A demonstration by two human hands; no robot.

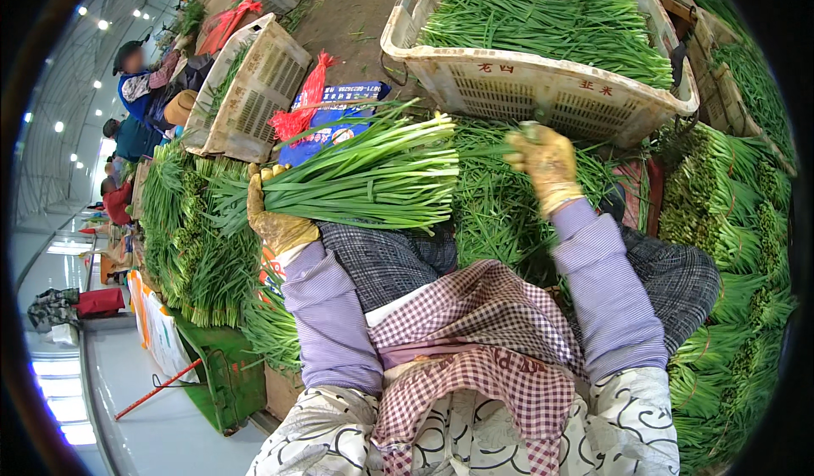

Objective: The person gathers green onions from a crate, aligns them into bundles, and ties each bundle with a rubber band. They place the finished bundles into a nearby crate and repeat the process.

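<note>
My left hand (273,212), in a stained yellow glove, grips a fanned bunch of long green Chinese chives (375,177) by its leafy side. The pale stem ends point right, over my lap. My right hand (544,161), gloved the same way, is to the right of the bunch and blurred; a few green blades show at its fingers, and its grip on them is unclear. Beneath and between the hands lies a loose heap of chive leaves (502,209).
A plastic crate (540,72) full of chives stands ahead; another crate (254,88) is at the left. Tied chive bundles (731,221) are stacked at right, more bundles (197,241) at left. A blue printed bag (331,123) lies ahead. Other people sit far left beside a green cart (222,368).
</note>
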